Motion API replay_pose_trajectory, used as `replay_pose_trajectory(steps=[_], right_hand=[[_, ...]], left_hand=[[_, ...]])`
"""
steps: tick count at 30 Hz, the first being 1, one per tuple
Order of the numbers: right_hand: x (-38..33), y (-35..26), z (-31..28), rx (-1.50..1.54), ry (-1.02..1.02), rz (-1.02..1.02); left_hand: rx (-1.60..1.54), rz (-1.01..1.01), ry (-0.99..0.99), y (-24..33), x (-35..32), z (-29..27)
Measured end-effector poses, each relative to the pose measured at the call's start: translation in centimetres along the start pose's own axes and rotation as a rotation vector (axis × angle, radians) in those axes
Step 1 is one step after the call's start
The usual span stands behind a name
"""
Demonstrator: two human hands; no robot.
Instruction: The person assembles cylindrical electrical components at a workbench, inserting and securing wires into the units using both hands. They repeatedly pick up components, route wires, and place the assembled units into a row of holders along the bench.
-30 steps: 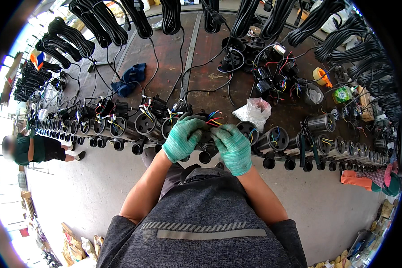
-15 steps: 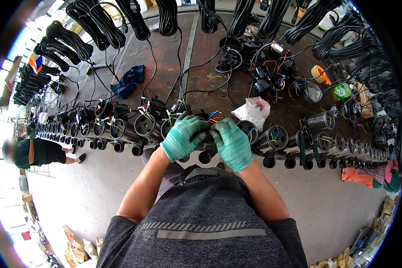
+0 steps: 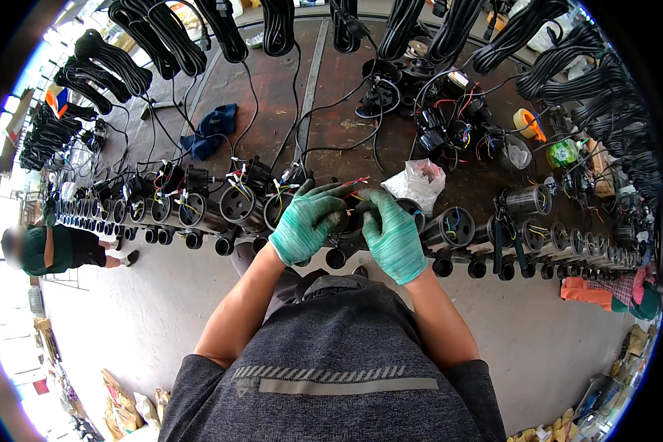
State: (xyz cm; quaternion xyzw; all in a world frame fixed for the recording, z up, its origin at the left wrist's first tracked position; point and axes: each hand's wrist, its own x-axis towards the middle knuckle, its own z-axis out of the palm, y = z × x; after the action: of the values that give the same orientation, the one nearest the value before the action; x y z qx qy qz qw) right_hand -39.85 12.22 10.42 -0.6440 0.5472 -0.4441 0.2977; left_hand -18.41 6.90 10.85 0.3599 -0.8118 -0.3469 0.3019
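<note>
Both my hands wear green gloves and meet over a black cylindrical pump housing (image 3: 344, 230) at the front edge of the brown workbench (image 3: 324, 96). My left hand (image 3: 306, 221) wraps the housing's left side. My right hand (image 3: 392, 234) grips its right side, fingers pinching the red and coloured wires (image 3: 353, 186) that stick out of its top. The housing stands in a long row of similar black housings (image 3: 232, 206) with coloured wires.
Coils of black cable (image 3: 151, 33) hang along the bench's far side. A white plastic bag (image 3: 420, 180), a blue cloth (image 3: 214, 129), an orange tape roll (image 3: 527, 124) and a green bottle (image 3: 563, 153) lie on the bench. A person (image 3: 48, 249) sits on the floor at left.
My hands have stayed on the same housing; the fingers have shifted slightly around the wires.
</note>
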Motion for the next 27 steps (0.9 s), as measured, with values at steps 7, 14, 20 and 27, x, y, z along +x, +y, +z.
replay_pose_trajectory(steps=[7, 14, 20, 27], right_hand=[[1.4, 1.0, -0.1, -0.47, -0.026, -0.544], [1.7, 0.3, -1.1, -0.584, -0.082, -0.652], [1.2, 1.1, 0.6, -0.474, 0.065, -0.553], [1.1, 0.7, 0.6, -0.399, 0.038, -0.42]], left_hand=[[0.001, -0.016, -0.017, 0.0, 0.0, -0.1], [-0.028, -0.018, 0.008, -0.3, 0.0, 0.2], [0.182, 0.039, -0.029, -0.2, 0.2, 0.1], [0.204, 0.045, -0.012, -0.1, 0.3, 0.1]])
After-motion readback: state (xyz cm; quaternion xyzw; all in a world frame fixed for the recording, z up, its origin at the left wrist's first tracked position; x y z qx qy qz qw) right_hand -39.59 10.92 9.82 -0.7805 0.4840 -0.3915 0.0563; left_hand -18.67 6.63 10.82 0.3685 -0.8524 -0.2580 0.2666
